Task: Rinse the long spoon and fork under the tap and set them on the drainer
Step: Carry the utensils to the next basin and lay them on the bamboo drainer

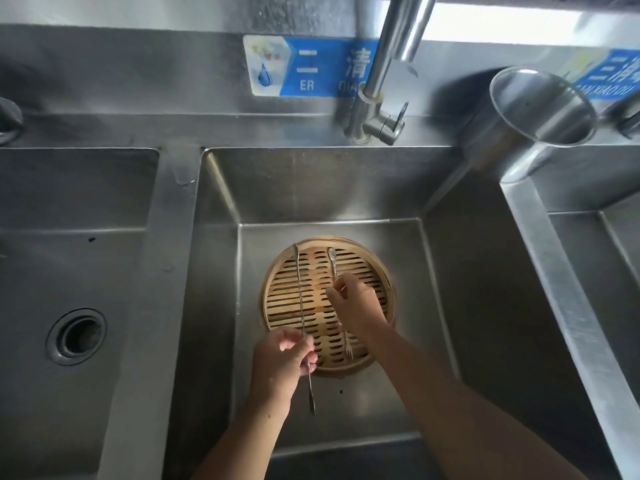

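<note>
A round bamboo slatted drainer (377,271) sits on the floor of the middle sink (485,271). My left hand (280,362) pinches a long thin metal spoon (300,292) near its lower part; the spoon runs lengthwise over the drainer's left side, and its lower end sticks out past the rim towards me. My right hand (356,303) is over the middle of the drainer, fingers closed on the long fork (333,265), whose tines (348,351) point towards me near the front rim. The tap (381,64) rises behind the sink, and no water is visible.
A second sink with a round drain (76,336) lies to the left, and a third sink (595,258) to the right. A steel cylindrical container (540,105) stands on the back ledge at right. Blue signs (311,67) are fixed to the steel backsplash.
</note>
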A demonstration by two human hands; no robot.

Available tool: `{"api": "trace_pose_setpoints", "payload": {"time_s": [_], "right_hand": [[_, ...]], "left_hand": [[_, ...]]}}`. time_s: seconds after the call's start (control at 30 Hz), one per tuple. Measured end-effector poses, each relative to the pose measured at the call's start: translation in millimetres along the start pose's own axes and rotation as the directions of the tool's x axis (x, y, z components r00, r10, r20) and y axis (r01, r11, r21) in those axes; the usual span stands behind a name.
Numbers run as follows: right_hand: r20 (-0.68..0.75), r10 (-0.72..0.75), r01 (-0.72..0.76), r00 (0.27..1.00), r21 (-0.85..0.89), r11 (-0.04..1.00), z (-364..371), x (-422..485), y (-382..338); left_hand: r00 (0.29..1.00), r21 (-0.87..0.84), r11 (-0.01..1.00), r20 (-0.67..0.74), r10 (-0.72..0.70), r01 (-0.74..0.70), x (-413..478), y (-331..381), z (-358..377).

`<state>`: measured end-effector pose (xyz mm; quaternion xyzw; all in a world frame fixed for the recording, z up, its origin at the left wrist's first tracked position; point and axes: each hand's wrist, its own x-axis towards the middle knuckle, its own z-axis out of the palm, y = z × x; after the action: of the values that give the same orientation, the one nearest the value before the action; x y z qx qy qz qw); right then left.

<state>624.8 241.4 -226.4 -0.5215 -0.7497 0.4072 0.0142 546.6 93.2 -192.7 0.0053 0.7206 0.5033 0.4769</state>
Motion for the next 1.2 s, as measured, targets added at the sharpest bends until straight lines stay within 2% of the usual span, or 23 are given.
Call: {"api": "trace_pose_setpoints", "payload": {"time_s": [0.13, 0.2, 0.33, 0.47, 0.63, 0.87, 1.0, 1.2], "right_hand": [[0.056, -0.112, 0.1, 0.992, 0.177, 0.979, -16, -46, -47], [0.069, -0.137, 0.12, 0.988, 0.212, 0.97, -19, -65, -61], [0.068, -0.112, 0.098, 0.991, 0.178, 0.979, -12, -88, -70], [-0.043, -0.028, 0.035, 0.999, 0.169, 0.985, -4, -94, -63], [0.029, 0.067, -0.071, 0.997, 0.179, 0.981, 1, -90, -53], [0.092, -0.016, 0.011, 0.996, 0.053, 0.999, 9, -83, -53], [0.097, -0.062, 0.062, 0.993, 0.005, 0.998, 13, -75, -50], [0.079, -0.024, 0.025, 0.997, -0.004, 1.0, 14, -31, -35]], "left_hand": [[1.0, -0.002, 1.0, -0.004, -0.001, 0.001, -21, 19, -5], [1.0, 0.001, 1.0, -0.001, 0.007, -0.007, -30, 26, -6], [0.999, 0.022, 1.0, 0.044, 0.006, -0.007, -40, 33, -7], [1.0, 0.018, 1.0, 0.014, 0.01, -0.01, -43, 29, -9], [0.999, 0.019, 0.999, 0.021, 0.031, -0.032, -39, 25, -11], [0.998, 0.108, 0.993, -0.009, 0.058, -0.056, -30, 17, -17], [0.998, 0.098, 0.994, -0.01, 0.057, -0.056, -24, 15, -14], [1.0, 0.166, 0.986, 0.005, 0.029, -0.029, -3, 12, -12]]}}
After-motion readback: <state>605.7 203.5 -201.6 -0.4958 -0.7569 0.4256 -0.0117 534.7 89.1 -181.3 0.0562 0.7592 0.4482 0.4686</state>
